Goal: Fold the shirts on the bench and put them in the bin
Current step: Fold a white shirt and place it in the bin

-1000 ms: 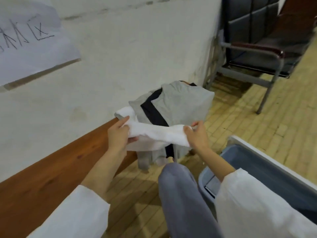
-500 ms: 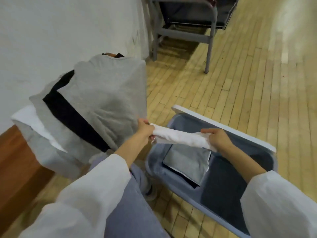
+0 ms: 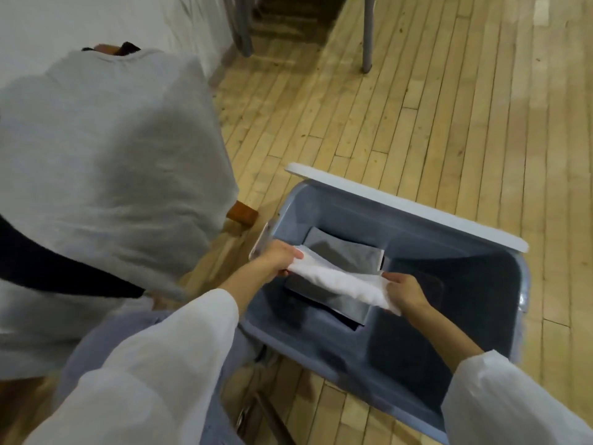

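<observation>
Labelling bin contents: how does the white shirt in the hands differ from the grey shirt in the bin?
The white shirt is gripped by left hand and right hand over the bin; the grey shirt lies inside, unheld. White shirt: narrow bundle; grey shirt: flat rectangle. Both folded.

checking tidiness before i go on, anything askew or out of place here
Only the unfolded grey shirt, sagging over the bench end. The folded stack lies square in the bin under the held white shirt.
</observation>
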A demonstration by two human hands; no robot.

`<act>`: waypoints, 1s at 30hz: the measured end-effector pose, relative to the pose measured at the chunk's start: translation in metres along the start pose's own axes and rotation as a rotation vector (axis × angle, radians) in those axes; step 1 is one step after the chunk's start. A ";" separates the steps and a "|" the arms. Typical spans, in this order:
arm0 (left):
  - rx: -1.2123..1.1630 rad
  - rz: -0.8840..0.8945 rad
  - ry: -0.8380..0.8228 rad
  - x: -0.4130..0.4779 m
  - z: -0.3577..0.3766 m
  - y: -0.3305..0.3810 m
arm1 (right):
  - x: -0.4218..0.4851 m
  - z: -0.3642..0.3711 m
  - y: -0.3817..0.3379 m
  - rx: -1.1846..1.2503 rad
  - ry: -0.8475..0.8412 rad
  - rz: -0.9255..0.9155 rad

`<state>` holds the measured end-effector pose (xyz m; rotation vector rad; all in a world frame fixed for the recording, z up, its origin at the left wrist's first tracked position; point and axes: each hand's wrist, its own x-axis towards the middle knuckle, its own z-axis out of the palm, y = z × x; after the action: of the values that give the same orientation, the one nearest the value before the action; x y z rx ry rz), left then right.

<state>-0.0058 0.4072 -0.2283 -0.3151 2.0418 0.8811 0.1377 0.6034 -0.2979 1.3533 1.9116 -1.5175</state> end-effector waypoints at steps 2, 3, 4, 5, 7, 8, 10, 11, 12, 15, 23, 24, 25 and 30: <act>0.012 -0.002 0.052 0.011 0.008 0.006 | 0.011 0.001 0.001 -0.004 0.010 -0.001; 0.021 0.006 0.059 0.017 0.010 0.010 | 0.018 0.000 -0.001 -0.010 0.022 -0.013; 0.023 0.048 0.079 0.019 0.013 0.015 | 0.023 -0.001 -0.005 -0.022 0.037 -0.037; 0.010 0.090 0.084 0.028 0.017 0.023 | 0.031 -0.004 -0.010 -0.040 0.060 -0.073; -0.009 0.182 0.155 0.045 0.019 0.030 | 0.037 -0.006 -0.022 -0.079 0.118 -0.148; 0.000 0.224 0.198 0.052 0.021 0.034 | 0.040 -0.007 -0.027 -0.085 0.148 -0.177; 0.011 0.298 0.281 0.073 0.028 0.033 | 0.046 -0.003 -0.030 -0.088 0.207 -0.234; 0.020 0.333 0.304 0.085 0.032 0.028 | 0.050 0.002 -0.027 -0.075 0.232 -0.251; 0.038 0.344 0.304 0.091 0.037 0.020 | 0.053 0.009 -0.021 -0.056 0.253 -0.264; 0.129 0.308 0.208 0.119 0.052 -0.016 | 0.070 0.034 0.012 -0.025 0.277 -0.269; 0.391 0.031 -0.044 0.150 0.070 -0.073 | 0.089 0.075 0.089 -0.110 0.026 -0.165; 0.408 0.020 -0.049 0.149 0.071 -0.075 | 0.087 0.075 0.093 -0.111 0.019 -0.174; 0.418 0.023 -0.056 0.149 0.071 -0.078 | 0.088 0.077 0.097 -0.104 0.014 -0.190; 0.564 -0.095 -0.041 0.155 0.065 -0.085 | 0.095 0.080 0.097 -0.102 0.099 -0.199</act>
<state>-0.0137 0.4068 -0.4164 -0.0780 2.1183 0.2285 0.1507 0.5724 -0.4520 1.2466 2.2111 -1.4422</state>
